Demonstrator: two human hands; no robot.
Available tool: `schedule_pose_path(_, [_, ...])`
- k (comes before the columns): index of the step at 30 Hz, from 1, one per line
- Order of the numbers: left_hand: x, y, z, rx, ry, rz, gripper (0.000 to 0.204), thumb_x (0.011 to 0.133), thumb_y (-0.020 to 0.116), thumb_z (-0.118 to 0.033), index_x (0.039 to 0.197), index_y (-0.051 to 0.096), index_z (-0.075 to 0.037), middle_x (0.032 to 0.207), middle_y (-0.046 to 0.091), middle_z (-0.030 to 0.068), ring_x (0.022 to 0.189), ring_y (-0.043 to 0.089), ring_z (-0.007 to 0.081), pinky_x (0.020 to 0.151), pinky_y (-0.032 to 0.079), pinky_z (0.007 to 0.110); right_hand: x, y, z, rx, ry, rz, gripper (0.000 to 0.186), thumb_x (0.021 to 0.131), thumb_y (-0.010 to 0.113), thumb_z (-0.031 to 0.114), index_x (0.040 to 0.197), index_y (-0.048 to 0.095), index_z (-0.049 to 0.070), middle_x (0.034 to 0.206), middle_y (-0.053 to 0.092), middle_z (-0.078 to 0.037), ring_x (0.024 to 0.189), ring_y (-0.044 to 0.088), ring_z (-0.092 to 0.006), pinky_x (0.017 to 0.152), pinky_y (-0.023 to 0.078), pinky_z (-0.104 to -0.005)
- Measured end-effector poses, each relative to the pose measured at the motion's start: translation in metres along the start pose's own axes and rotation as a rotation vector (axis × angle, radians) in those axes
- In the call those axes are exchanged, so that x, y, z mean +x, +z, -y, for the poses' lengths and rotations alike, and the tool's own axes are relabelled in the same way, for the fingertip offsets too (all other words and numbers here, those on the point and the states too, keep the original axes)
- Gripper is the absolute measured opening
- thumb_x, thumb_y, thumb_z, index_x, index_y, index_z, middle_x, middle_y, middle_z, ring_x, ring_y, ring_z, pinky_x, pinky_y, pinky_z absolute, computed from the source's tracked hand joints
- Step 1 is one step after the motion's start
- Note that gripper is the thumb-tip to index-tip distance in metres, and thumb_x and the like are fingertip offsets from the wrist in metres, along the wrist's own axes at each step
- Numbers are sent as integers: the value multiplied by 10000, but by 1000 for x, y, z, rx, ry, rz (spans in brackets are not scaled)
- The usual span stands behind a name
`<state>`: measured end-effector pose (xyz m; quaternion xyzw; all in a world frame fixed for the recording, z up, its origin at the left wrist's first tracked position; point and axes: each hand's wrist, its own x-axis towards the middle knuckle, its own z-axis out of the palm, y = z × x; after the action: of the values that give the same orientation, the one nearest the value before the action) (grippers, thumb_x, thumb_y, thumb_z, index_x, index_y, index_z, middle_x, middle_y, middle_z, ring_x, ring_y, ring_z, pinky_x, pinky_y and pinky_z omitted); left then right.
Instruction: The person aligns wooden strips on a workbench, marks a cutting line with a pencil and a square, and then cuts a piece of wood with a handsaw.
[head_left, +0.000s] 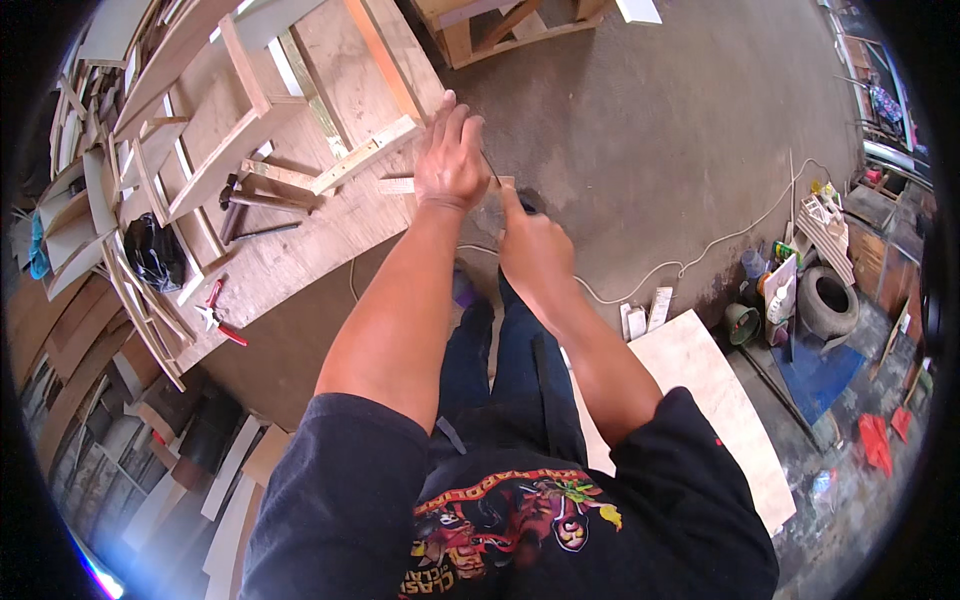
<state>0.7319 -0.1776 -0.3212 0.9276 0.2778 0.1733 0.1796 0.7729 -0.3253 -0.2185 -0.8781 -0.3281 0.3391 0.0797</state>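
My left hand [450, 160] presses down at the corner of a plywood-topped surface [370, 215], over a short pale wooden strip [397, 186]. Its fingers bend over the work and point away from me; the thumb is hidden. The strip runs crosswise beneath this hand and juts past the edge toward my right hand [537, 248]. That right hand is closed round a tool, whose handle is covered by the fingers. Only a thin dark blade [491, 168] shows, between the two hands at the strip's end; its exact kind cannot be told.
A wooden frame [235, 150] lies on the plywood, with a hammer [265, 200] and red-handled pliers [222, 318]. A white cable [640, 280] crosses the floor. At right are a plywood sheet [705, 390] and a tire [828, 305]. Another wooden frame [515, 40] stands ahead.
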Motion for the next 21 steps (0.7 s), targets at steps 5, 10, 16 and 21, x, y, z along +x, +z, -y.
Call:
schedule_pose_path(5, [0,-2,0,0,3,-10,330,848,539,-43,1166,625,-64,1335,611,166,1421,466,385,1168,386,527,-13,-9,-2,-11,-40,36,575,928,513,59,1498,453,16,863,731,-281,816,743,-438,731,597,-560])
schedule_pose_path(10, [-1,-6,-1,23,5,25,323,844,558,-37,1165,594,-61,1338,583,161,1449,433,359,1191,381,515,-16,-6,0,-58,-29,80,530,927,504,49,1455,492,10,855,729,-281,820,738,-450,736,593,-569])
schedule_pose_path(16, [-3,1,1,2,10,-2,310,855,551,-40,1160,597,-61,1334,585,156,1440,441,365,1194,380,511,-3,-5,0,-27,-52,18,510,923,499,42,1433,521,50,850,733,-267,805,741,-444,714,599,-555])
schedule_pose_path(21, [0,-4,-1,-16,1,2,312,852,543,-27,1156,607,-56,1331,595,172,1425,454,390,1178,389,524,-13,-3,-4,-86,-20,53,525,928,489,48,1452,514,65,863,732,-272,815,742,-444,728,599,-558])
